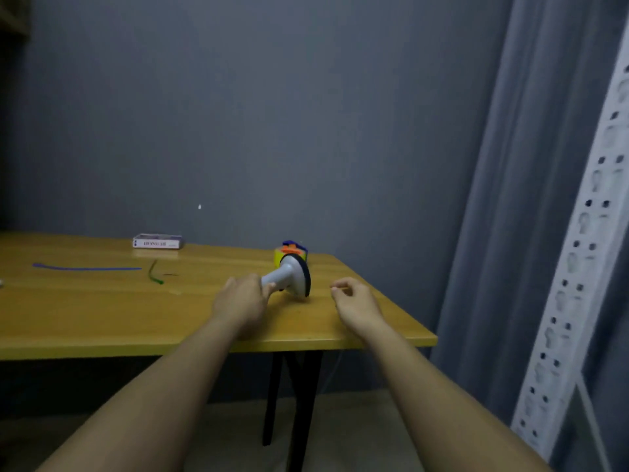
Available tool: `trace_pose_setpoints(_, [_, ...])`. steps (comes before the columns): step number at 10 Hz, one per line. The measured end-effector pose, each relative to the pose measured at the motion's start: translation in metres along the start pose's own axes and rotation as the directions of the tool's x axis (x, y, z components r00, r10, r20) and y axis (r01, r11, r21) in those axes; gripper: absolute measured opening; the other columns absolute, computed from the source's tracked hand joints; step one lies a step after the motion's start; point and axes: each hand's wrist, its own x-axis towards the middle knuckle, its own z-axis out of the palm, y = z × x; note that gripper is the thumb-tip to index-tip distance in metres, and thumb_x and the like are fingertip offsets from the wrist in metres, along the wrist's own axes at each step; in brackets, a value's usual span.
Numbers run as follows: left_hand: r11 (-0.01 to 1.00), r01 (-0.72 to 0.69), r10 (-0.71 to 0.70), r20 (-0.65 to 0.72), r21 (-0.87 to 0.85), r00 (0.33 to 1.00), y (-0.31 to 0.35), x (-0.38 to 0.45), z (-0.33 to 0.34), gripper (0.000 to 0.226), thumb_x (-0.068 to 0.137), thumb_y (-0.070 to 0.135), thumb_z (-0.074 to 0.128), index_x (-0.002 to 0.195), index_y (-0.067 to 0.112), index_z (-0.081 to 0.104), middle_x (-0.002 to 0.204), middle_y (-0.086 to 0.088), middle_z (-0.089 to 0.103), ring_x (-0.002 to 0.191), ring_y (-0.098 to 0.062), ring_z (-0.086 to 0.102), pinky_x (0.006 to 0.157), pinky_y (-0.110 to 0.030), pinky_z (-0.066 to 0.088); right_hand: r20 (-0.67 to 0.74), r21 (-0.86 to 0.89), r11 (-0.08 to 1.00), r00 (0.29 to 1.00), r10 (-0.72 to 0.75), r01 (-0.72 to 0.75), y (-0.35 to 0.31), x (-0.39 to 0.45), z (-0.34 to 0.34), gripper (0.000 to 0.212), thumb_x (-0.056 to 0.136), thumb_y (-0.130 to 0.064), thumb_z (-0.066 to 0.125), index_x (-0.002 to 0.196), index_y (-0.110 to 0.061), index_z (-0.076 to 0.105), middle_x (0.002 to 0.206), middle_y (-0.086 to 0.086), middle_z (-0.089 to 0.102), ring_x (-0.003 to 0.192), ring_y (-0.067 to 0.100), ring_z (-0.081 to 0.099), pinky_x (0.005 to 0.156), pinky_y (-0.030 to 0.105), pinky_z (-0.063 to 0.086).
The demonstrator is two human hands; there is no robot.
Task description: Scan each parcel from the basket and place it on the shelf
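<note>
Left hand [242, 301] gripping the scanner [289, 275] handle on the table [102, 315]; right hand [354, 303] loosely curled, empty.

scanner [291, 275] on table [102, 318] — box [157, 241] behind-left

A white scanner [291, 275] with a black-rimmed head lies on its side near the right end of the table [102, 315], handle pointing left, head to the right. The white slotted upright of the shelf [578, 267] leans at far right
</note>
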Motion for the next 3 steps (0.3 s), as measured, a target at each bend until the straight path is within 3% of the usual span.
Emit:
trace_pose_setpoints(1, [0.998, 0.058, -0.058, 0.06, -0.002, 0.997, -0.007, 0.015, 0.029, 0.041, 0.101, 0.046, 0.03, 0.115, 0.013, 0.051, 0.114, -0.009, 0.059, 0.107, -0.028, 0.051, 0.088, -0.042, 0.046, 0.0, -0.035, 0.999, 1.0, 0.001, -0.001, 0.029, 0.014, 0.004, 0.023, 0.1, -0.022, 0.047, 0.118, -0.016, 0.061, 0.106, -0.003, 0.055, 0.09, 0.012, 0.049, 0.074, 0.024, 0.036])
trace_pose_setpoints(2, [0.996, 0.068, -0.073, 0.085, 0.057, 0.994, -0.009, 0.019, 0.036, 0.047, 0.099, 0.049, 0.032, 0.127, 0.014, 0.045, 0.126, -0.011, 0.052, 0.116, -0.029, 0.047, 0.094, -0.043, 0.045, -0.001, -0.042, 0.999, 1.0, 0.003, -0.003, 0.035, 0.016, 0.003, 0.022, 0.1, -0.022, 0.048, 0.116, -0.016, 0.062, 0.107, -0.002, 0.057, 0.092, 0.011, 0.048, 0.076, 0.022, 0.034])
trace_pose_setpoints(3, [0.999, 0.005, -0.005, -0.022, 0.031, 1.0, 0.006, 0.018, 0.021, 0.051, 0.098, 0.05, 0.038, 0.135, 0.015, 0.042, 0.134, -0.01, 0.045, 0.125, -0.03, 0.039, 0.099, -0.042, 0.041, -0.044, -0.04, 0.999, 0.999, -0.011, 0.009, 0.017, 0.012, -0.008, 0.023, 0.1, -0.023, 0.048, 0.118, -0.015, 0.061, 0.105, -0.003, 0.055, 0.092, 0.011, 0.048, 0.076, 0.022, 0.034])
